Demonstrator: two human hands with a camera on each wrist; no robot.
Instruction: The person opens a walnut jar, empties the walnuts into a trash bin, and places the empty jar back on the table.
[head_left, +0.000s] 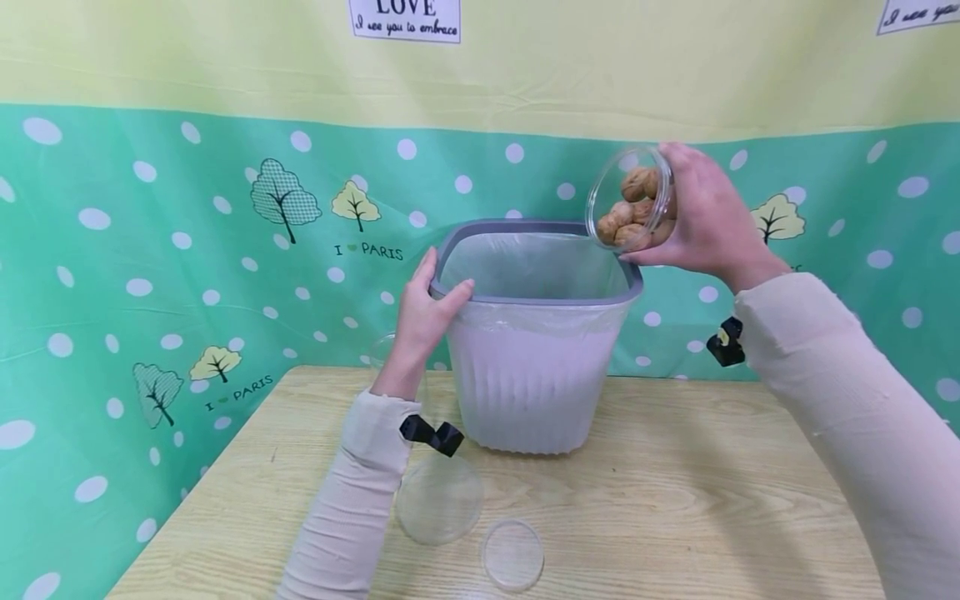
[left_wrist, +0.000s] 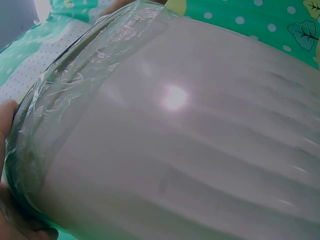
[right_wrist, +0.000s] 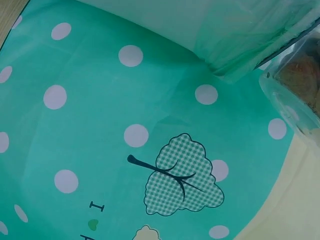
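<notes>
A pale ribbed trash can (head_left: pixel 536 375) with a grey rim stands upright on the table, lined with a clear plastic bag (left_wrist: pixel 65 100). My left hand (head_left: pixel 424 312) grips its left rim, thumb over the inner edge. Above the right rim, my right hand (head_left: pixel 705 215) holds a clear jar (head_left: pixel 592 204) tipped on its side, mouth toward the can's opening. Several walnuts (head_left: pixel 634 217) lie inside the jar. In the right wrist view only part of the jar (right_wrist: pixel 280 95) shows at the right edge, beside the lined can.
Two clear round lids, a larger one (head_left: pixel 441 502) and a smaller one (head_left: pixel 513 556), lie on the wooden table (head_left: pixel 675 500) in front of the can. Behind my left wrist, a clear container (head_left: pixel 381 347) is mostly hidden. A green dotted cloth (head_left: pixel 225 192) hangs behind.
</notes>
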